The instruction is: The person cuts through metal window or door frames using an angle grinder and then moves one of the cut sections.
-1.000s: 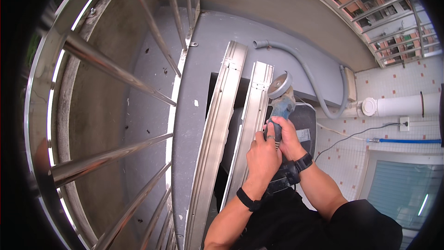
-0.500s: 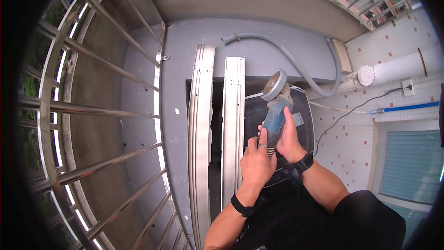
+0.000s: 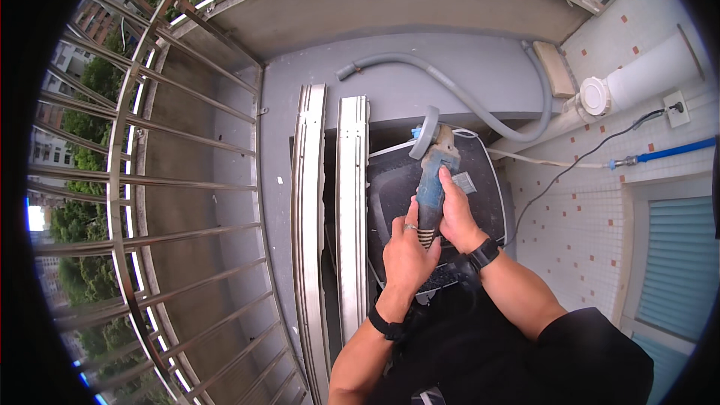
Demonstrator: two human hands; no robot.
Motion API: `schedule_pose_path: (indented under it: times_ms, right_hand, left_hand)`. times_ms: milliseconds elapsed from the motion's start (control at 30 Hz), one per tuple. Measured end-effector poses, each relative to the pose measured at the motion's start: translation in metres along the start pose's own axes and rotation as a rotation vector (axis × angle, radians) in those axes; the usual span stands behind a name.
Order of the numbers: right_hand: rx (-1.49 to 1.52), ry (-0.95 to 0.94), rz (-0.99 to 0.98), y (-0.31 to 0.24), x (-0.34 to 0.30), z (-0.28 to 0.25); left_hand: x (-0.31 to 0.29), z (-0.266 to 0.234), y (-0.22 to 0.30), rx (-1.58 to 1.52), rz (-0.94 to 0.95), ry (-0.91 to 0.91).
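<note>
Both hands hold a blue angle grinder [image 3: 432, 184] with a dusty grey head and a round disc guard [image 3: 425, 133] at its far end. My left hand [image 3: 407, 255] grips the rear of the body near the ribbed cord sleeve; a ring is on one finger. Closed along the body's right side is my right hand [image 3: 459, 217], its thumb lying on top. The tool is held over a dark, dusty, rounded panel [image 3: 405, 180]. Left of it lie two long silver metal profiles [image 3: 310, 202] side by side, touched by neither hand.
A grey corrugated hose [image 3: 442, 79] curves over the grey ledge beyond. Metal railings [image 3: 120, 180] run along the left. At right are a white pipe [image 3: 645, 75], a plugged-in black cable [image 3: 577, 167], a blue hose [image 3: 675, 151] and a louvred window [image 3: 675, 255].
My view has shifted and tilted, showing more of the railing and outside. Both hands still hold the grinder, whose head and disc guard have turned, with the disc now seen more edge-on.
</note>
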State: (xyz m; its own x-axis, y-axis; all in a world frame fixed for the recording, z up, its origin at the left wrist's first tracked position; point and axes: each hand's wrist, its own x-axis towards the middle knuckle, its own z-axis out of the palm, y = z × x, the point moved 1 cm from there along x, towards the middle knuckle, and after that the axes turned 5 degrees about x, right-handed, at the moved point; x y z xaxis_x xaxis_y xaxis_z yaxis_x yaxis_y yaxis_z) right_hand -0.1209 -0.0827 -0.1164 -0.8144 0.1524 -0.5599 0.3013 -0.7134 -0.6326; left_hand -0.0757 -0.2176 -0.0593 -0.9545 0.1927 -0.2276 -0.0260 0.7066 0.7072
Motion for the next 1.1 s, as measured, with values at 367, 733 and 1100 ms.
schedule_pose_path:
  times_ms: [367,733,1100]
  right_hand:
    - [0.117,-0.063,0.007,-0.051,-0.011,-0.063]
    - [0.014,-0.097,-0.001,-0.098,-0.028,-0.095]
    - [-0.043,-0.176,0.067,-0.127,-0.045,-0.125]
  left_hand:
    - [-0.015,0.052,0.073,0.093,0.009,0.042]
    - [-0.025,0.108,0.117,0.353,0.188,0.223]
    - [-0.025,0.119,0.121,-0.732,-0.300,-0.374]
